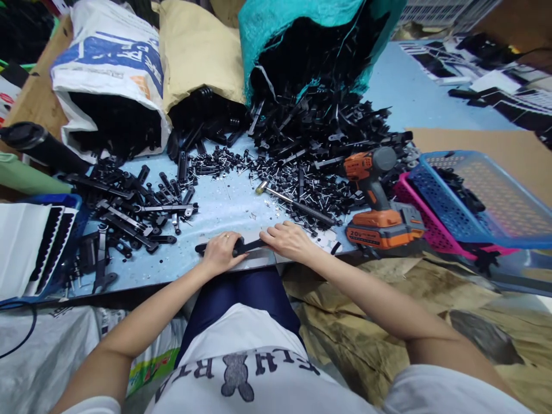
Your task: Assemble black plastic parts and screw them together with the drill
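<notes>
At the front edge of the blue table, my left hand (222, 251) is closed around a long black plastic part (254, 244) that lies roughly level. My right hand (288, 240) grips the same part near its right end, fingers bent over it. The part's left end sticks out beyond my left hand; its underside is hidden. Just beyond my hands lies a hammer (297, 204) with a yellowish head and black handle, among a heap of small black pieces with metal pins (276, 172).
An orange cordless drill (375, 207) stands on the right, beside a blue perforated basket (487, 227) and a pink one (431, 221). Black parts spill from a white sack (112, 63), a tan sack (200, 49) and a teal sack (267, 29). More black parts (129, 213) lie left.
</notes>
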Motion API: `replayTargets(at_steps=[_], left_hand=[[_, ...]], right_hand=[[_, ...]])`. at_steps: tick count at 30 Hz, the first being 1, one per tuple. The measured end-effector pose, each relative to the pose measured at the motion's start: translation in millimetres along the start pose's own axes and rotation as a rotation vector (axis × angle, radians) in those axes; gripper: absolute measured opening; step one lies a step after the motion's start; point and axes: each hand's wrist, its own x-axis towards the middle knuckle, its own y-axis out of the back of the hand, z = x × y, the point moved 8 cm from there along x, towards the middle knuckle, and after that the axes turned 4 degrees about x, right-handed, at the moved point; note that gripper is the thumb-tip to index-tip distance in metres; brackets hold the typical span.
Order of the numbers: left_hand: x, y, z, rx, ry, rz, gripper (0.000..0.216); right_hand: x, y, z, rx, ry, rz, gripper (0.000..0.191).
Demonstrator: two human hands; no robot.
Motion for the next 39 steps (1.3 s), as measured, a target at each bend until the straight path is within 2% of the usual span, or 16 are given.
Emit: replayTargets(at_steps=[4,6,9,11,12,15,18,21,24,27,29,31,32,34,37,39], left_hand=[[2,-15,11,0.039,0.004,-0.102,0.038],[17,-16,14,-0.003,-0.027,-0.126,0.046],[72,1,-5,-0.007,-0.013,-0.034,0.049],[122,20,-40,0.123,0.136,0.079,0.04],[146,27,-58,0.214,0.212,0.105,0.038],[201,26,-92,0.318,0.238,0.041,0.033],[216,15,-101,0.325,0.222,0.015,0.03],[206,7,-101,0.348,0.24,0.012,0.032],[193,8,-101,0.338,0.25,-0.011,0.031],[177,20,-101,0.286,0.23,-0.008,0.028],[157,31,-97,0.251,0.204,0.018,0.026],[127,44,-89,0.148,0.195,0.091,0.025],[107,52,-87,0.025,0.22,0.151,0.024],[59,61,-89,-0.392,0.348,0.293,0.023],[-13,45,-96,-1.063,0.655,0.379,0.031],[-48,29,-93,-1.326,0.815,0.372,0.039]], right_hand=[[-8,-17,10,0.034,-0.088,0.027,0.032],[-13,-24,13,0.048,-0.116,0.038,0.034],[-17,-30,14,0.093,-0.089,0.052,0.038],[-13,-26,20,0.14,-0.068,0.073,0.04],[-7,-22,27,0.164,-0.074,0.092,0.04],[30,-5,64,0.238,-0.17,0.169,0.036],[90,2,111,0.297,-0.365,0.17,0.03],[143,-7,141,0.313,-0.569,0.084,0.024],[164,-12,137,0.354,-0.605,0.079,0.02],[139,-14,114,0.437,-0.564,0.117,0.019],[106,-11,89,0.643,-0.461,0.206,0.016],[69,-8,65,0.901,-0.365,0.306,0.014],[53,-7,56,0.996,-0.345,0.342,0.015],[28,-9,42,1.06,-0.35,0.383,0.015],[14,-7,30,1.015,-0.32,0.461,0.011],[14,-2,24,0.933,-0.256,0.515,0.009]])
